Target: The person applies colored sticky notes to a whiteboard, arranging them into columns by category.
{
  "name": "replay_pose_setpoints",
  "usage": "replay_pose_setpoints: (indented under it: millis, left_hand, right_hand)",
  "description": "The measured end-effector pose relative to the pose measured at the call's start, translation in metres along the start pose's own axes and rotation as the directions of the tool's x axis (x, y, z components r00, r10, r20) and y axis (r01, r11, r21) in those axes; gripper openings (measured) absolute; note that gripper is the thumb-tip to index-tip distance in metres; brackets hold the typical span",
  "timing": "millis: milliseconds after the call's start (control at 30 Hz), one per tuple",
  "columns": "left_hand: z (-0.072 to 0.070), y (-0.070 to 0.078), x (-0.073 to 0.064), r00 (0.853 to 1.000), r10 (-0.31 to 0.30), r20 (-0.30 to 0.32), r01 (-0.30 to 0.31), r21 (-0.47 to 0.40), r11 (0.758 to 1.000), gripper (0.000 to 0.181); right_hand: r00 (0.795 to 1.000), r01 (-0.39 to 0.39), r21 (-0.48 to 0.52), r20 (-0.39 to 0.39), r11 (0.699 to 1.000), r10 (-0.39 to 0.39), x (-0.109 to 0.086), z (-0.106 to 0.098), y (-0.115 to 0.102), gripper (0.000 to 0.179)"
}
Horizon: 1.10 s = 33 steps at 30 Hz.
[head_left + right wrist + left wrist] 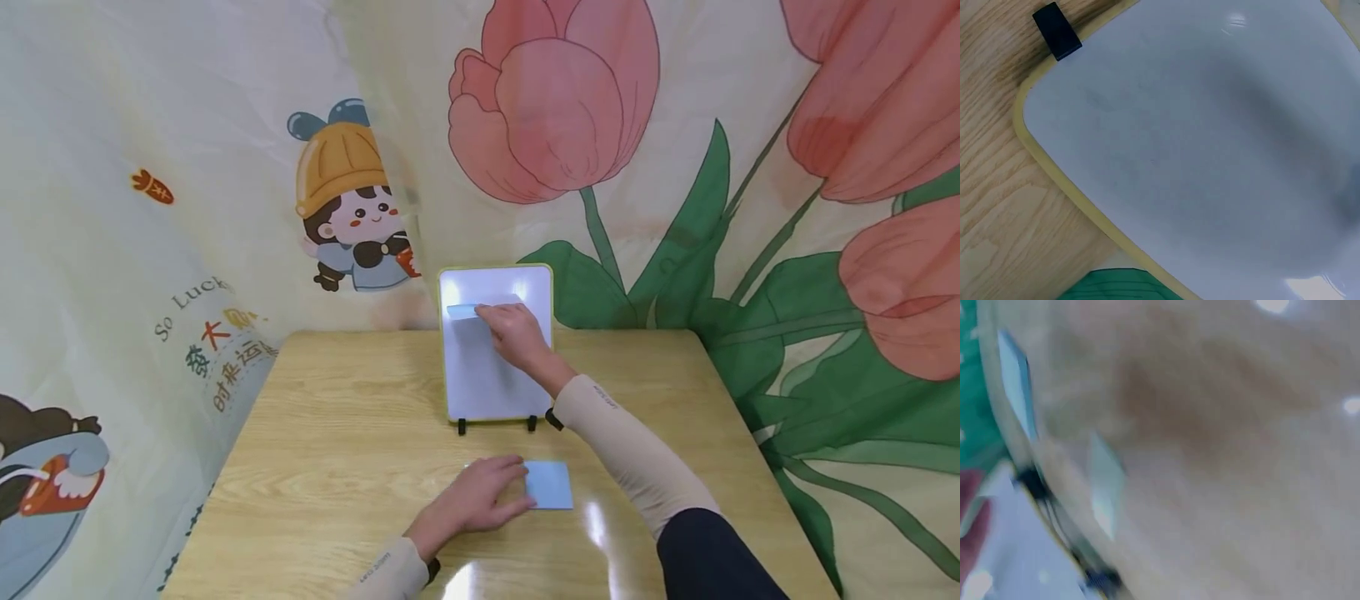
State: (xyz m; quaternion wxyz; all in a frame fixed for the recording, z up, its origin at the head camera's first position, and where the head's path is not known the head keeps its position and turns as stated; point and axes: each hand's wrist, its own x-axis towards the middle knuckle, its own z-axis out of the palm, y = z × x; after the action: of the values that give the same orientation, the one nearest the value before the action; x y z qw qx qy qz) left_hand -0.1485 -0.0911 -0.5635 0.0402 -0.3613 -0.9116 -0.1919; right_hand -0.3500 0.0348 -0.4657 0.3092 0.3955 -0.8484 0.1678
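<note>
A small whiteboard (487,375) with a yellow rim stands upright on black feet at the back of the table. My right hand (517,335) is at its upper part, pinching the right end of a light blue paper slip (461,311) against the board face. Over the table in front of the board, my left hand (480,496) has its thumb and fingers spread, fingertips at the left edge of a light blue square of paper (551,485). The blurred left wrist view has a blue piece (1017,384) and a paler greenish piece (1105,487) on the table.
The wooden table (337,433) ends just behind the board, against a hanging cloth (420,167) printed with tulips and a cartoon figure. One black foot (1057,31) grips the board's lower edge in the right wrist view.
</note>
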Motion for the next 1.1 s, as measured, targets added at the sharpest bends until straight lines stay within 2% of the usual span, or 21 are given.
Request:
replay_pose_setpoints:
  millis: [33, 67, 100, 133, 200, 300, 333, 367, 433, 467, 500, 633, 700, 800, 867, 967, 1100]
  left_hand:
    - [-0.006, -0.009, 0.001, 0.995, -0.003, -0.103, 0.001, -0.025, 1.0, 0.048]
    - [-0.012, -0.019, 0.003, 0.98, -0.025, -0.196, 0.012, -0.063, 0.998, 0.041]
    - [-0.018, -0.03, 0.005, 0.958, -0.054, -0.283, 0.026, -0.102, 0.994, 0.035]
    - [-0.025, -0.043, 0.006, 0.929, -0.092, -0.359, 0.044, -0.137, 0.99, 0.03]
    - [-0.04, -0.067, 0.01, 0.863, -0.183, -0.47, 0.087, -0.218, 0.972, 0.023]
    - [-0.063, -0.101, 0.02, 0.756, -0.322, -0.569, 0.18, -0.293, 0.939, 0.022]
    - [-0.072, -0.11, 0.023, 0.725, -0.36, -0.587, 0.21, -0.309, 0.928, 0.025]
    - [-0.08, -0.117, 0.028, 0.701, -0.389, -0.597, 0.232, -0.326, 0.917, 0.029]
    - [-0.095, -0.13, 0.038, 0.671, -0.434, -0.601, 0.269, -0.348, 0.898, 0.04]
    - [-0.103, -0.135, 0.043, 0.666, -0.457, -0.589, 0.283, -0.367, 0.886, 0.047]
    - [-0.108, -0.139, 0.048, 0.667, -0.477, -0.572, 0.3, -0.38, 0.875, 0.053]
    - [-0.121, -0.152, 0.067, 0.688, -0.536, -0.489, 0.324, -0.454, 0.83, 0.065]
    - [-0.123, -0.157, 0.076, 0.711, -0.536, -0.454, 0.33, -0.457, 0.826, 0.069]
    - [-0.126, -0.163, 0.088, 0.757, -0.508, -0.41, 0.318, -0.449, 0.835, 0.073]
    - [-0.128, -0.165, 0.094, 0.781, -0.494, -0.382, 0.307, -0.454, 0.837, 0.076]
    - [-0.131, -0.165, 0.103, 0.803, -0.487, -0.344, 0.282, -0.502, 0.818, 0.077]
    - [-0.13, -0.169, 0.111, 0.829, -0.461, -0.317, 0.251, -0.526, 0.813, 0.077]
  right_hand:
    - [1.0, -0.005, -0.001, 0.01, 1.0, 0.005, -0.001, 0.0, 0.0, 0.031]
    - [1.0, -0.011, -0.002, 0.021, 1.0, 0.011, -0.002, 0.001, 0.0, 0.031]
    - [0.999, -0.015, -0.002, 0.033, 1.0, 0.015, -0.003, 0.001, 0.001, 0.031]
    - [0.999, -0.016, -0.005, 0.044, 1.0, 0.016, -0.003, 0.002, 0.0, 0.03]
    - [0.998, -0.023, -0.004, 0.063, 1.0, 0.023, -0.003, 0.004, -0.001, 0.031]
    - [0.997, -0.033, 0.016, 0.076, 0.999, 0.031, -0.003, 0.004, -0.002, 0.029]
    - [0.996, -0.035, 0.022, 0.08, 0.999, 0.033, -0.003, 0.005, -0.003, 0.029]
    - [0.996, -0.038, 0.03, 0.085, 0.999, 0.035, -0.004, 0.005, -0.003, 0.028]
    - [0.995, -0.044, 0.036, 0.088, 0.998, 0.04, -0.004, 0.005, -0.004, 0.027]
    - [0.995, -0.05, 0.036, 0.092, 0.998, 0.046, -0.004, 0.005, -0.004, 0.027]
    - [0.995, -0.054, 0.036, 0.09, 0.998, 0.051, -0.004, 0.005, -0.004, 0.027]
    - [0.994, -0.067, 0.041, 0.086, 0.997, 0.063, -0.005, 0.007, -0.005, 0.028]
    - [0.995, -0.063, 0.042, 0.083, 0.997, 0.06, -0.006, 0.009, -0.005, 0.027]
    - [0.996, -0.058, 0.036, 0.077, 0.998, 0.055, -0.006, 0.011, -0.004, 0.027]
    - [0.995, -0.065, 0.031, 0.08, 0.997, 0.062, -0.006, 0.012, -0.003, 0.027]
    - [0.991, -0.084, 0.027, 0.105, 0.996, 0.081, -0.007, 0.013, -0.003, 0.027]
    - [0.986, -0.099, 0.025, 0.134, 0.995, 0.095, -0.006, 0.012, -0.004, 0.028]
